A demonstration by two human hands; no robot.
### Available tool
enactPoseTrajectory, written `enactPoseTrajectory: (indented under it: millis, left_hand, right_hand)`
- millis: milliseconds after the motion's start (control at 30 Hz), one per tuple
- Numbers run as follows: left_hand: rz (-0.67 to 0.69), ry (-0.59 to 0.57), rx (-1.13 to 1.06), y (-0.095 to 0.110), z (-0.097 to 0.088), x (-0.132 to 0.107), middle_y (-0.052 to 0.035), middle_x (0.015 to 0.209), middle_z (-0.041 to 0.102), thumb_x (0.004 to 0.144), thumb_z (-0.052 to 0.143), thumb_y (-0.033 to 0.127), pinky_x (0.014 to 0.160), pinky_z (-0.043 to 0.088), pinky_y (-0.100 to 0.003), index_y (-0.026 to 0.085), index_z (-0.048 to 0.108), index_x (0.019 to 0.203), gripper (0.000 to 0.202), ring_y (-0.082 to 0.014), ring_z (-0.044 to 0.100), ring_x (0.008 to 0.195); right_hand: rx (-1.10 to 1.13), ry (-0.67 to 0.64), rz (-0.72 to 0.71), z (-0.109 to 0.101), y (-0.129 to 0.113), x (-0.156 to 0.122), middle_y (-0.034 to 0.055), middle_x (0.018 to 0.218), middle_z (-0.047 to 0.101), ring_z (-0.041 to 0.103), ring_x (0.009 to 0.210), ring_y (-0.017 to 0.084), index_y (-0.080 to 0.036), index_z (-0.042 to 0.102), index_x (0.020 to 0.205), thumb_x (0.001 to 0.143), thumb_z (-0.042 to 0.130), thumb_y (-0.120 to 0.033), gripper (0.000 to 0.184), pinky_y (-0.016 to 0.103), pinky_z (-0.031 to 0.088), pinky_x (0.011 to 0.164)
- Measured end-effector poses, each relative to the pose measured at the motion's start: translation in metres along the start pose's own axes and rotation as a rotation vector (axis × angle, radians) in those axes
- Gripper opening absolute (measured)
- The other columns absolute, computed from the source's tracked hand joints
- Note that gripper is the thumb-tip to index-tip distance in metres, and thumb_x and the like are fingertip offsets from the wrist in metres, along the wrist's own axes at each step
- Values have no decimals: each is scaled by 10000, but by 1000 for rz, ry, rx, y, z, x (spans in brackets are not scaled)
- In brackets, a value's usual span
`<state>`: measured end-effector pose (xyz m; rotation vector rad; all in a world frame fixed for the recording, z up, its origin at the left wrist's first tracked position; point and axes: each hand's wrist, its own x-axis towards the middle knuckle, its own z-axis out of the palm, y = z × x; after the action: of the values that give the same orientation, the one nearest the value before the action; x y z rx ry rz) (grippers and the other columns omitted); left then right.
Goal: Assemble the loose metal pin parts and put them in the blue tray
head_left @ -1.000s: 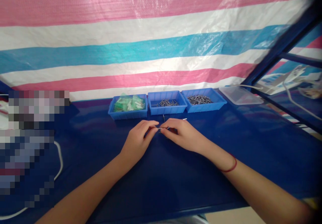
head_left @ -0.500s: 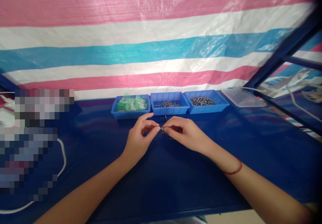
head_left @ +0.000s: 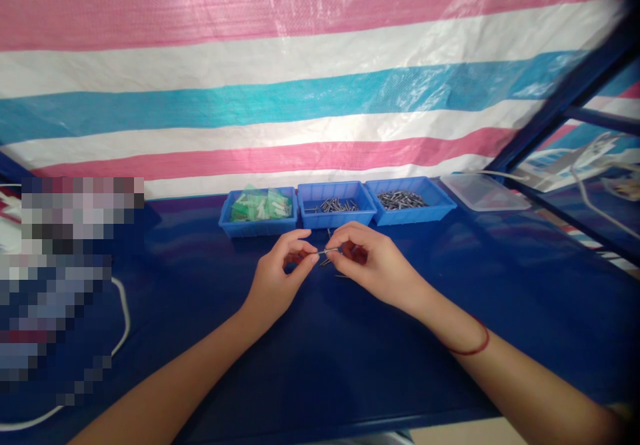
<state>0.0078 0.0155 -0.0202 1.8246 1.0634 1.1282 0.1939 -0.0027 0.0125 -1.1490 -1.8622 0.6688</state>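
My left hand (head_left: pixel 280 275) and my right hand (head_left: pixel 373 265) meet above the dark blue table (head_left: pixel 350 352), fingertips pinched together. Between them they hold a thin metal pin (head_left: pixel 327 251), lying level, one end in each pinch. A few more loose pins (head_left: pixel 333 266) lie on the table just beneath the hands. Behind the hands stand three small blue trays: the left tray (head_left: pixel 257 224) holds green plastic pieces, the middle tray (head_left: pixel 335 218) and the right tray (head_left: pixel 415 213) hold dark metal pins.
A clear plastic lid (head_left: pixel 483 193) lies right of the trays. A striped pink, white and blue sheet (head_left: pixel 300 85) hangs behind. A white cable (head_left: pixel 120 318) loops at the left. A blue metal frame (head_left: pixel 555 112) runs along the right side.
Both hands have lifted slightly and drawn a little nearer the trays, still pinching the pin. My left fingers have curled up more.
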Motion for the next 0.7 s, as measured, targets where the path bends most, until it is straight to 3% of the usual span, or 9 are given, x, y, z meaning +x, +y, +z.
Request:
enactPoseTrajectory:
  millis: [133,200,300,400,533,700]
  left_hand:
    - [-13,-124,75,2,2,0,-18,940,676,865,572,258,801,507,-283,219,477,1239,387,-146,651,862]
    - [1,-160,154,4,3,0,-30,966,665,862,574,261,767,503,-281,207,453,1263,422,-148,638,845]
    - [96,-205,309,10,3,2,-51,1014,644,861,575,252,783,486,-297,192,514,1211,360,-161,604,872]
    - [262,-345,454,16,6,4,-54,1041,640,892,537,260,854,450,-327,203,626,1081,216,-183,573,948]
    - [396,-521,635,24,21,8,-42,1067,644,922,495,310,804,437,-334,239,654,1082,237,-196,561,937]
    - [558,-554,796,27,51,22,-47,1223,585,921,509,312,786,413,-314,251,548,1249,337,-206,527,1022]
  right_hand:
    - [-69,19,3,0,-1,1,21,746,604,511,612,120,-190,606,760,858,555,-269,136,255,417,585]
    - [-130,93,10,-7,4,4,24,732,615,533,638,134,-189,617,745,867,545,-288,173,263,423,609]
    - [-260,339,61,-32,24,12,45,768,645,568,672,161,-182,650,791,872,529,-356,227,281,428,625]
    - [-496,611,171,-65,56,17,87,787,663,590,698,205,-159,668,850,880,486,-419,319,327,431,660]
    - [-857,686,222,-92,86,19,160,915,663,580,890,301,-121,653,998,840,524,-409,353,436,388,811]
    - [-808,609,153,-80,78,19,142,920,665,591,894,288,-144,627,1054,831,527,-342,314,432,391,845]
